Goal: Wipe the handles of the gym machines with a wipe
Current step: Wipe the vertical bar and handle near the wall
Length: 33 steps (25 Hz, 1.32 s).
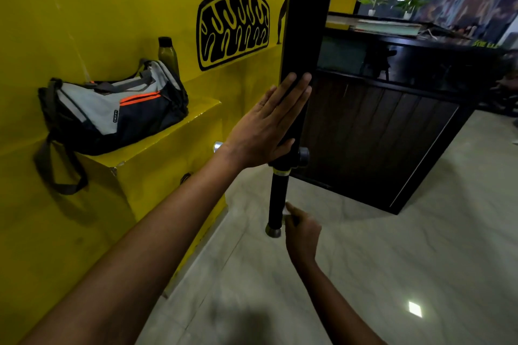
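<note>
From the head view, our left hand (266, 123) lies flat and open against the black upright bar (304, 36). Just below, the handle (277, 199) hangs vertically. Our right hand (301, 230), nearer, pinches a small wipe (286, 214) against its lower side. Open floor (392, 232) lies rightward; a yellow ledge (157, 145) stands left.

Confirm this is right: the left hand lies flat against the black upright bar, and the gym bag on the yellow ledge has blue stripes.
Not quite. In the head view the gym bag on the yellow ledge has orange stripes, not blue. The left hand does lie flat against the black upright bar.
</note>
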Available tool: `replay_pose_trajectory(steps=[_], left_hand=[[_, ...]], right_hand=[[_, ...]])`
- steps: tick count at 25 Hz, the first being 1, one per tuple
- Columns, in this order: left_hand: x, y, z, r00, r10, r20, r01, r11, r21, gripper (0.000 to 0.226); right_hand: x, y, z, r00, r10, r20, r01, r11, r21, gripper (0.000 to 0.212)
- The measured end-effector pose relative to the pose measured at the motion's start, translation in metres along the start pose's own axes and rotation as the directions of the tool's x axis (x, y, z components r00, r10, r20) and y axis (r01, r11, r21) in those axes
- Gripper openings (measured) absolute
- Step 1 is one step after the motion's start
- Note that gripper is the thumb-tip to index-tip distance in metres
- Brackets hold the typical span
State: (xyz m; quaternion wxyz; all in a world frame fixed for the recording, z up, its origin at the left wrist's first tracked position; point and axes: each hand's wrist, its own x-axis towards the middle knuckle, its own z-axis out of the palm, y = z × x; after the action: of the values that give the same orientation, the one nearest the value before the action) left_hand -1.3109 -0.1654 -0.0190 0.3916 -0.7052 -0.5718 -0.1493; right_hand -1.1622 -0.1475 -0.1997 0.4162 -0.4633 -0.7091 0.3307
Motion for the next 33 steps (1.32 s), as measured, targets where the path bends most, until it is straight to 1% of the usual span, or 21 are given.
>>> replay_pose_trajectory(steps=[2, 5, 7, 9, 12, 15, 16, 19, 23, 25, 26, 27, 28, 29, 30, 31, 32, 33], left_hand=[[0.0, 0.0, -0.001, 1.0, 0.001, 0.002, -0.001, 1.0, 0.002, 0.082], [-0.001, -0.001, -0.001, 1.0, 0.001, 0.014, -0.001, 1.0, 0.014, 0.082], [0.0, -0.001, 0.0, 1.0, -0.001, 0.013, 0.0, 1.0, 0.018, 0.083], [0.0, -0.001, -0.001, 1.0, 0.002, 0.01, -0.002, 1.0, 0.013, 0.083], [0.0, -0.002, -0.002, 1.0, 0.007, 0.016, -0.007, 1.0, 0.018, 0.085], [-0.001, -0.003, -0.003, 0.999, 0.01, 0.031, -0.011, 0.999, 0.039, 0.087], [-0.001, -0.003, -0.003, 0.999, 0.011, 0.036, -0.013, 0.999, 0.045, 0.087], [-0.004, -0.003, -0.002, 0.999, 0.018, 0.028, -0.019, 0.998, 0.06, 0.087], [-0.005, -0.005, 0.001, 0.999, 0.026, 0.031, -0.028, 0.997, 0.067, 0.086], [-0.005, -0.007, 0.001, 0.999, 0.035, 0.035, -0.038, 0.996, 0.08, 0.086], [-0.005, -0.008, 0.001, 0.998, 0.039, 0.04, -0.043, 0.995, 0.089, 0.087], [-0.005, -0.009, 0.001, 0.998, 0.044, 0.044, -0.048, 0.994, 0.1, 0.087], [-0.005, -0.01, 0.001, 0.998, 0.048, 0.046, -0.052, 0.993, 0.11, 0.087], [-0.005, -0.011, 0.002, 0.998, 0.051, 0.045, -0.056, 0.991, 0.118, 0.087], [-0.005, -0.011, 0.001, 0.998, 0.055, 0.043, -0.06, 0.991, 0.122, 0.087], [-0.005, -0.011, 0.001, 0.998, 0.057, 0.041, -0.062, 0.99, 0.124, 0.087], [-0.005, -0.012, 0.002, 0.998, 0.058, 0.039, -0.063, 0.99, 0.127, 0.087], [-0.005, -0.012, 0.002, 0.998, 0.058, 0.037, -0.062, 0.99, 0.129, 0.088]], right_hand=[[0.014, -0.013, 0.0, 0.997, 0.066, -0.031, -0.064, 0.996, 0.063, 0.033], [0.011, -0.016, 0.002, 0.997, 0.047, -0.064, -0.042, 0.996, 0.077, 0.032], [-0.004, -0.003, 0.003, 0.998, 0.05, -0.036, -0.048, 0.998, 0.051, 0.031], [-0.015, 0.012, 0.006, 0.995, 0.098, -0.006, -0.098, 0.995, 0.019, 0.03], [-0.014, 0.017, 0.012, 0.985, 0.172, 0.03, -0.171, 0.984, -0.043, 0.029], [-0.001, 0.006, 0.012, 0.963, 0.264, 0.045, -0.263, 0.964, -0.027, 0.027], [0.006, 0.001, 0.011, 0.961, 0.274, 0.044, -0.274, 0.962, -0.014, 0.026], [0.026, -0.019, 0.003, 0.965, 0.261, 0.032, -0.262, 0.964, 0.036, 0.024], [0.042, -0.041, -0.007, 0.974, 0.222, -0.038, -0.213, 0.964, 0.157, 0.023], [0.041, -0.046, -0.012, 0.983, 0.159, -0.089, -0.142, 0.975, 0.172, 0.023], [0.037, -0.047, -0.014, 0.988, 0.105, -0.117, -0.084, 0.983, 0.166, 0.023], [0.03, -0.047, -0.015, 0.988, 0.028, -0.151, -0.004, 0.988, 0.157, 0.022], [0.024, -0.044, -0.014, 0.976, -0.093, -0.197, 0.118, 0.986, 0.119, 0.022], [0.017, -0.042, -0.013, 0.951, -0.23, -0.207, 0.248, 0.967, 0.063, 0.022], [0.013, -0.041, -0.01, 0.915, -0.364, -0.176, 0.366, 0.93, -0.022, 0.023], [0.012, -0.037, -0.006, 0.871, -0.478, -0.114, 0.465, 0.877, -0.121, 0.027], [0.015, -0.038, -0.005, 0.823, -0.567, -0.017, 0.556, 0.812, -0.176, 0.029], [0.02, -0.038, -0.004, 0.786, -0.613, 0.076, 0.611, 0.752, -0.246, 0.03]])
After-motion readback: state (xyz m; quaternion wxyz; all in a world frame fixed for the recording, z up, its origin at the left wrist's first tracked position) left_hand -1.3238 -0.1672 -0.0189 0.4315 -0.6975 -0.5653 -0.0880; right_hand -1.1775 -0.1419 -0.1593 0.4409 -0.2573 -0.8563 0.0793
